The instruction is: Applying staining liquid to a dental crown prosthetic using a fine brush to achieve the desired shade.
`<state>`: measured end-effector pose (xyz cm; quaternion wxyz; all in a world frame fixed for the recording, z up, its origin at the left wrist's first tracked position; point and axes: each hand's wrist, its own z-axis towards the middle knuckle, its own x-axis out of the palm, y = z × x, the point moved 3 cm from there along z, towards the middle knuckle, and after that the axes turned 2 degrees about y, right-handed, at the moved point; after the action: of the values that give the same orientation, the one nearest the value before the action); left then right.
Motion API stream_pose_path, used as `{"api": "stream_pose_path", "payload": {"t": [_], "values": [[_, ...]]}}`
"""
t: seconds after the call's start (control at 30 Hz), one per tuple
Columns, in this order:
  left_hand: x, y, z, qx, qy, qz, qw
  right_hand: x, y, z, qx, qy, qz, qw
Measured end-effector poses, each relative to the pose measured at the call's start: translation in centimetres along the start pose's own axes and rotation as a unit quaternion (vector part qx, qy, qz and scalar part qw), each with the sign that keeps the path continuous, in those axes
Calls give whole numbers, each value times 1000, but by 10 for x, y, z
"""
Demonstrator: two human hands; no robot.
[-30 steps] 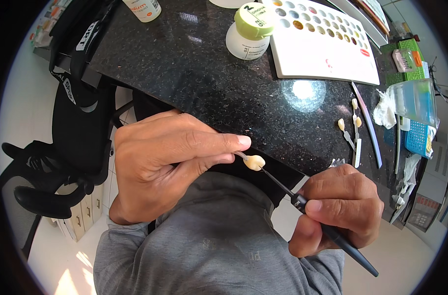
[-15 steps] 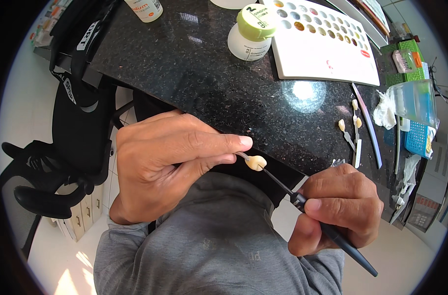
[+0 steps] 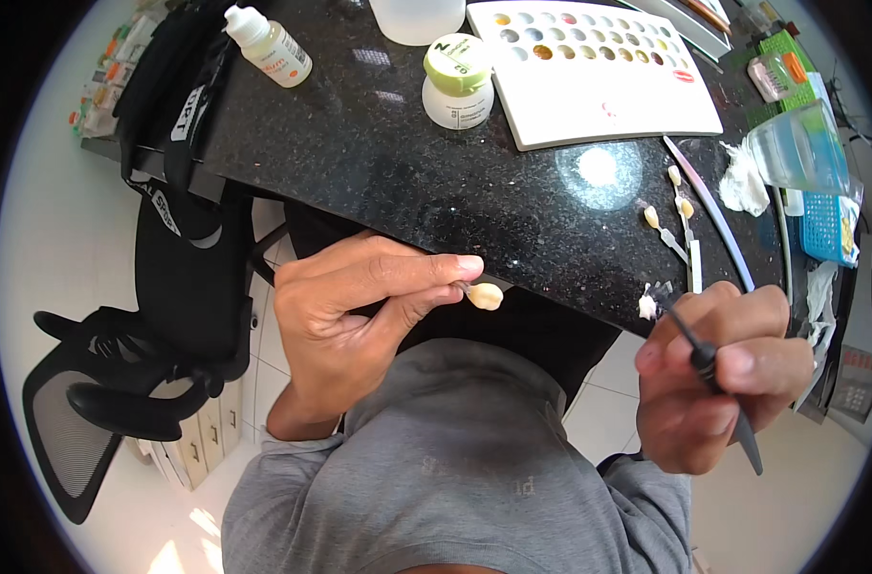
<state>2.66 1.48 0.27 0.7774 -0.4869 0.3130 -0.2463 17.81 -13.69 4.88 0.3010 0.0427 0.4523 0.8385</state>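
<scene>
Cream-coloured tooth-shaped piece (image 3: 485, 296), centre of frame: left hand (image 3: 345, 297) pinches its stem between thumb and fingers, which partly hide it. Right hand (image 3: 728, 373), right of frame, grips a slim dark tool (image 3: 704, 359) — tip blurred, hard to make out. Labels noted: print on green-lidded jar (image 3: 458, 81), top centre, and on dropper bottle (image 3: 269, 48), upper left; red oval mark on white palette (image 3: 608, 124), upper right. Translucent container (image 3: 419, 19) — cut off by the top edge.

The ivory-yellow tooth-shaped crown (image 3: 486, 297) has its thin stem (image 3: 464, 286) toward ten o'clock. Well apart, toward four o'clock, the black pen-shaped tool (image 3: 705, 361) slants from eleven to five.
</scene>
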Motion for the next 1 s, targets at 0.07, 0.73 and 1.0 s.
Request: {"api": "stream_pose_path", "payload": {"t": [0.07, 0.73, 1.0], "values": [[2, 2, -3, -5, 1, -28, 1000, -8, 1, -6, 0, -21, -24, 999], [0, 1, -4, 7, -13, 18, 1000, 22, -6, 4, -66, 79, -97, 990], [0, 2, -4, 5, -10, 19, 1000, 21, -6, 3, -45, 94, -87, 991]]}}
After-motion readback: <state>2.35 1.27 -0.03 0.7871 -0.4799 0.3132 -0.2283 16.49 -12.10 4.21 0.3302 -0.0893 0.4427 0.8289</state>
